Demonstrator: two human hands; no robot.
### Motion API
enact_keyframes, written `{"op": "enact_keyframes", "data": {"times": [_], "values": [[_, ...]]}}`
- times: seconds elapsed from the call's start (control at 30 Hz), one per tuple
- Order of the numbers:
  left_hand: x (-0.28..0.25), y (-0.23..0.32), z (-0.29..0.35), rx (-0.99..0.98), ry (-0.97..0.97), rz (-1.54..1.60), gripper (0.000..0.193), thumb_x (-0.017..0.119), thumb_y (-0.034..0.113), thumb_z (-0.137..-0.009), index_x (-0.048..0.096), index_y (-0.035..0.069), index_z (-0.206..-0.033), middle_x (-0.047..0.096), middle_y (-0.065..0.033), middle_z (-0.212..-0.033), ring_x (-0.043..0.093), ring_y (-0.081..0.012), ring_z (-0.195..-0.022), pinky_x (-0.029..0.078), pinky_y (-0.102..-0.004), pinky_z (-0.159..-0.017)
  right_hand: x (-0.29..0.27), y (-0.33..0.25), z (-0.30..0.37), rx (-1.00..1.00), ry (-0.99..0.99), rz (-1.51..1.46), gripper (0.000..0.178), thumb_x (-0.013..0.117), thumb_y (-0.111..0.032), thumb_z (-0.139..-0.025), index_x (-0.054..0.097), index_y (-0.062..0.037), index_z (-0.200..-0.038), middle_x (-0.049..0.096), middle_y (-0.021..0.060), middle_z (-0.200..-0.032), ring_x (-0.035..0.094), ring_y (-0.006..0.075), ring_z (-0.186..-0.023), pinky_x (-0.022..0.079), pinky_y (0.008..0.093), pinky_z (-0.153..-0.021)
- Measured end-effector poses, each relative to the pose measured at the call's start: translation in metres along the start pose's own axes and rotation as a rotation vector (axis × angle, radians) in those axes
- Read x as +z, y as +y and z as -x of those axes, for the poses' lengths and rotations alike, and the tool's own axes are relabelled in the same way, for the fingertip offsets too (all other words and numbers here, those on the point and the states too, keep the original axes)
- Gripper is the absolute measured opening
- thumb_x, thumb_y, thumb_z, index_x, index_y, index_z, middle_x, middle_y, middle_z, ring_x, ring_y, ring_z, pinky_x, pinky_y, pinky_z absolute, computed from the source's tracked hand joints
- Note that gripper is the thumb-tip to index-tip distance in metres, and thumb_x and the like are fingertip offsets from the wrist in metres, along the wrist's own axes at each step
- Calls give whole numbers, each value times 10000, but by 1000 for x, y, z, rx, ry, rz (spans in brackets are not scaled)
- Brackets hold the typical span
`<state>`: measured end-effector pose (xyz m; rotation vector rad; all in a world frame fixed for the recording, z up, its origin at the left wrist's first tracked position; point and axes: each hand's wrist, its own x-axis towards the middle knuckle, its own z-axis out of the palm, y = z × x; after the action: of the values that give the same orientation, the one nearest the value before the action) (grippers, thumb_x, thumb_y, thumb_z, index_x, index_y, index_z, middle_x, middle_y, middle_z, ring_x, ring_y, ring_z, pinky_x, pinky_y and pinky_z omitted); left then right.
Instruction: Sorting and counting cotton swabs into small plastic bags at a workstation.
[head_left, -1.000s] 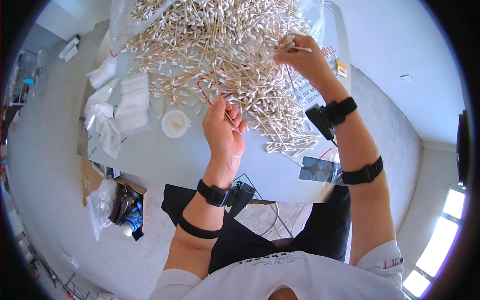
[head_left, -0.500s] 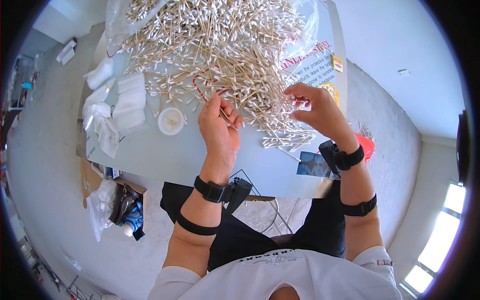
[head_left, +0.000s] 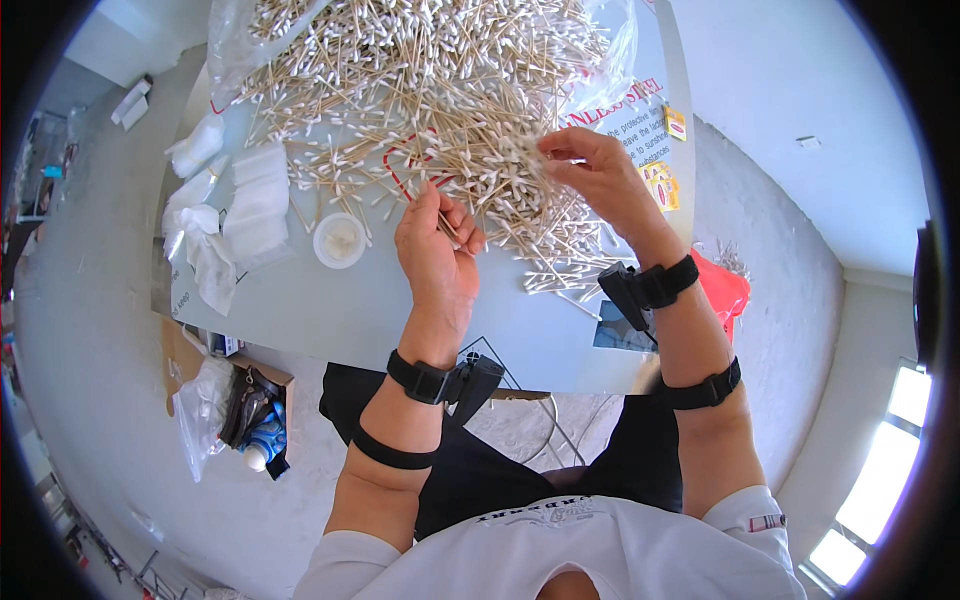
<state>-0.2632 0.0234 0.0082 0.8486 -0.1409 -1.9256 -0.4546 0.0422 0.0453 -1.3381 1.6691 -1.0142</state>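
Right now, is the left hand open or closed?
Closed: the left hand has its fingers curled around cotton swabs, their brown sticks showing between.

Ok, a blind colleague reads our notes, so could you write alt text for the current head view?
A person's left hand holds thin swab sticks while the right hand is at the right side of a big heap of cotton swabs on a grey table. A round white tub and translucent bags lie left of the hands.

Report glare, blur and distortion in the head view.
Head view: the rectangular glass window is blown out white; same view, the flat grey tabletop bows at its near edge; same view, some thin wooden white-tipped cotton swabs smear near the bare right hand.
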Motion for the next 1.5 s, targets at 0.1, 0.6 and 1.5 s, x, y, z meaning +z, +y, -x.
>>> {"op": "enact_keyframes", "data": {"times": [0.1, 0.6, 1.5], "values": [[-1, 0, -1, -6, -6, 13, 281, 509, 264, -919, 423, 82, -723, 385, -10, -609, 336, -101, -508, 306, -253, -456, 4, -3, 0, 2, -41, -22, 220, 630, -95, -761, 624, 25, -946, 642, 60, -877, 593, 140, -818, 478, 267, -726], [0, 0, 0, 1, -7, 2, 288, 502, 268, -923, 425, 85, -714, 381, -6, -598, 338, -100, -499, 305, -252, -448, 19, -6, 5, -296, 215, 545, 172, 670, -123, -690, 627, -44, -837, 561, 102, -770, 571, 275, -765, 462, 353, -683], [0, 2, 1, -4, 10, 2, 285, 504, 271, -923, 422, 88, -720, 379, 0, -597, 333, -98, -497, 300, -252, -451, 12, -13, 21, -233, 80, 320, 267, 721, -178, -668, 656, -68, -902, 554, 102, -885, 524, 266, -871, 436, 357, -789]]}}
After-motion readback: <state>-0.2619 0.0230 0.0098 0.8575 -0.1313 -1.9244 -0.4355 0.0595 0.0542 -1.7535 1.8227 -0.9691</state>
